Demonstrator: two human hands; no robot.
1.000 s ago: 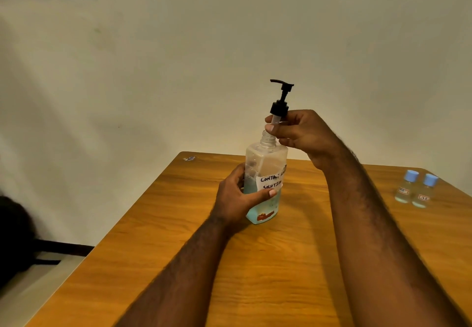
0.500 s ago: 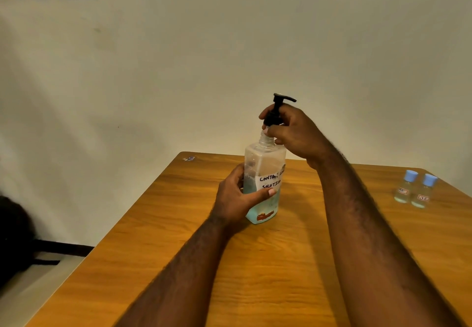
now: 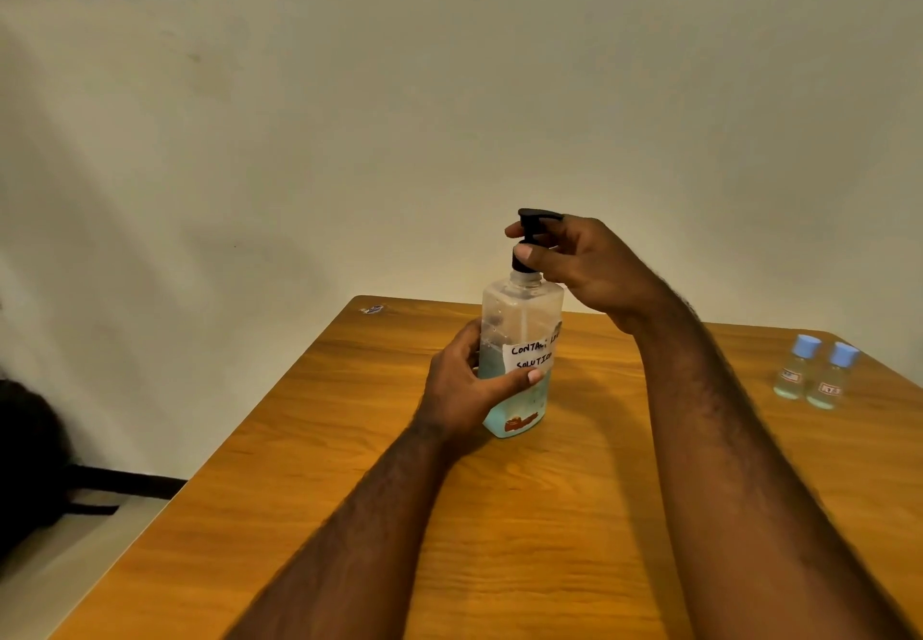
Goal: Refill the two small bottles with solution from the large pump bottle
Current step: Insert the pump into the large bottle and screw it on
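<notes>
Pump bottle (image 3: 524,309), large, of clear rigid plastic with a rectangular body and rounded shoulders, stands upright near the middle of the table (image 3: 499,539), a smooth wooden top with orange-brown grain. Pale blue liquid fills its lower part. A white paper label (image 3: 532,357) on its front is hand-lettered in black, and a small red-orange mark (image 3: 519,423) lies near its base. The left hand (image 3: 464,389) grips the body from the 9 o'clock side, with the thumb laid across the front just under the label and the fingers wrapped behind. The right hand (image 3: 589,264) comes in from 3 o'clock and pinches the black plastic pump (image 3: 530,234), with the thumb tip on the collar and the curled fingers round the stem below the flat spout. Two small clear bottles stand at 3 o'clock from the pump bottle, well apart from it: the first small bottle (image 3: 795,372) and the second small bottle (image 3: 831,382), just beside each other, each cylindrical with a light blue screw cap, a small label and pale liquid inside. A tiny scrap (image 3: 372,309) lies at the table's 11 o'clock corner. A plain matte cream wall (image 3: 449,115) stands behind the table. A dark, indistinct shape (image 3: 25,464) sits at 8 o'clock on the floor.
</notes>
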